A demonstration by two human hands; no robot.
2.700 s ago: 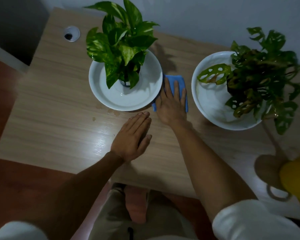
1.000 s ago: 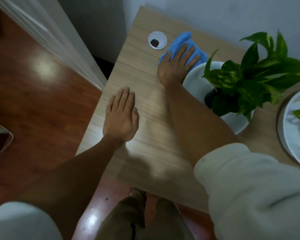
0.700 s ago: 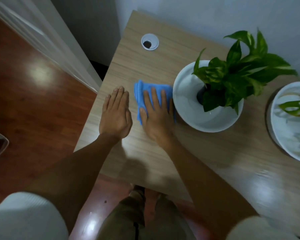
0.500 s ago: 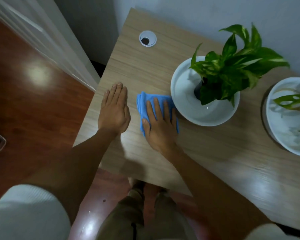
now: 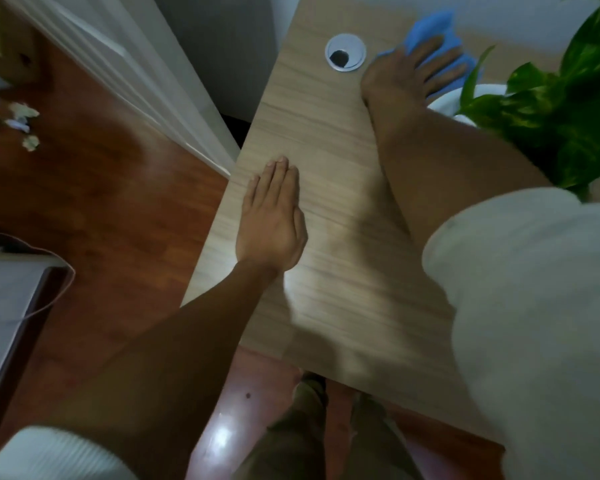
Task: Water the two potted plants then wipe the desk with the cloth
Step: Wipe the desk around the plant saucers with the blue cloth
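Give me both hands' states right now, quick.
Left hand: open, flat on the desk, holding nothing.
Right hand: open, straight fingers pressing the blue cloth onto the desk.

Glossy reddish wood floor, white door, shadowed grey wall

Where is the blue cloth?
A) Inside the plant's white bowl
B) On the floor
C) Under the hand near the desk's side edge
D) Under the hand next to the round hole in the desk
D: the blue cloth lies under the right hand, beside the round hole at the far end of the desk, while the left hand rests flat on bare wood.
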